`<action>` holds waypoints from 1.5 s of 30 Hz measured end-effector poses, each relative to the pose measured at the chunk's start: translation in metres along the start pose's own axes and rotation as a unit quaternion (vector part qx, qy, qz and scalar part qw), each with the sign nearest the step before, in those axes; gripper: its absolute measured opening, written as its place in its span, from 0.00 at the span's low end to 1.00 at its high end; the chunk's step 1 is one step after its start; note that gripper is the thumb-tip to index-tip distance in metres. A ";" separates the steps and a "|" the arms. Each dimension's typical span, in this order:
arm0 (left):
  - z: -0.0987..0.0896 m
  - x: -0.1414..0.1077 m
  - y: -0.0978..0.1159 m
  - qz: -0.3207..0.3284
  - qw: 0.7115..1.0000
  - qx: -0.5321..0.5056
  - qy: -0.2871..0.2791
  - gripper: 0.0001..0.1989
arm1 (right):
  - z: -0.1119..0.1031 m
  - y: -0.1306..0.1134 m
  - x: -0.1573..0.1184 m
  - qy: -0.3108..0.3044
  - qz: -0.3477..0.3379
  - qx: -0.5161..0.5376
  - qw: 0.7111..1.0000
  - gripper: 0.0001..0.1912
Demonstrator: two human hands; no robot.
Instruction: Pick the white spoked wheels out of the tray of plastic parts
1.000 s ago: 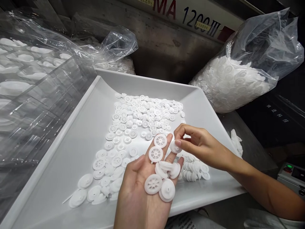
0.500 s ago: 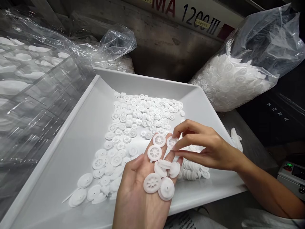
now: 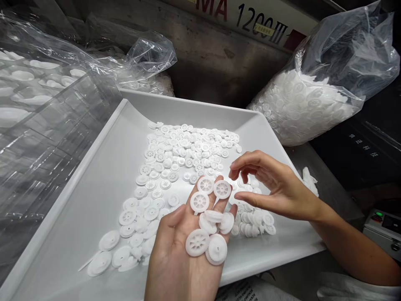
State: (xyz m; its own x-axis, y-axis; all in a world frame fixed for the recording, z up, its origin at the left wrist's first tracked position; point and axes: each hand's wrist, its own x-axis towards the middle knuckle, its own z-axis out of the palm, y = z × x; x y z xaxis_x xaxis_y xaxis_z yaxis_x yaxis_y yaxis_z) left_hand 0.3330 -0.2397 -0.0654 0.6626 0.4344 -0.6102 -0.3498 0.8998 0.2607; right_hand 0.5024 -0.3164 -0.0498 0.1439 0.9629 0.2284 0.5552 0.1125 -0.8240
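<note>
The left hand (image 3: 178,246) is palm up with its grip flat, not squeezing, and a bunch of small white wheels (image 3: 199,201) sits loose on its palm and fingers, over the big white tray (image 3: 97,171). The right hand (image 3: 277,188) is just beside it, its grip spread wide with nothing in it. If the left hand tipped, or the right hand bumped it, the small white wheels could slide off and get mixed up with the other wheels (image 3: 191,162) in the tray.

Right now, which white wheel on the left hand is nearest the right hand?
The upper-right spoked wheel on the left hand, by the fingertips; the rest there lie farther from the right hand.
</note>
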 end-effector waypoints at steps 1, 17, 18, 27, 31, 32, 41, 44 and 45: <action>0.000 0.000 0.000 0.000 1.000 -0.002 0.000 0.29 | 0.000 -0.001 0.000 0.005 -0.005 -0.002 1.000 0.21; -0.006 0.002 0.004 -0.021 1.000 -0.014 -0.001 0.28 | 0.015 -0.008 -0.009 0.039 -0.285 -0.133 0.948 0.15; -0.005 0.002 0.004 -0.021 1.000 -0.015 -0.002 0.28 | 0.017 -0.008 -0.010 0.038 -0.303 -0.156 0.940 0.18; -0.005 -0.001 0.005 -0.036 0.999 -0.029 -0.024 0.26 | 0.018 -0.013 -0.007 -0.026 -0.262 -0.219 0.940 0.07; -0.006 0.003 0.004 -0.064 0.994 -0.027 -0.081 0.23 | 0.020 -0.012 -0.005 -0.029 -0.242 -0.253 0.936 0.05; -0.005 0.004 0.003 -0.062 0.994 -0.030 -0.090 0.22 | 0.021 -0.012 -0.004 -0.038 -0.246 -0.263 0.932 0.06; 0.016 0.000 0.008 -0.028 0.998 -0.056 -0.030 0.23 | 0.019 -0.017 -0.004 -0.050 -0.277 -0.341 0.897 0.13; 0.023 0.001 0.012 -0.028 0.997 -0.061 -0.029 0.24 | 0.019 -0.016 -0.004 -0.074 -0.271 -0.338 0.898 0.12; 0.024 0.001 0.012 -0.029 0.997 -0.062 -0.030 0.24 | 0.019 -0.015 -0.004 -0.078 -0.268 -0.336 0.900 0.12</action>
State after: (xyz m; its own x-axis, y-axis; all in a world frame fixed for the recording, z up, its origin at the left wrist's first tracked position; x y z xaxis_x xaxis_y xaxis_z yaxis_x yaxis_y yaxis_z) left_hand 0.3450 -0.2270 -0.0450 0.7208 0.3862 -0.5756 -0.3856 0.9135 0.1299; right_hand 0.4775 -0.3173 -0.0484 -0.3795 0.8429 0.3816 0.8878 0.4478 -0.1063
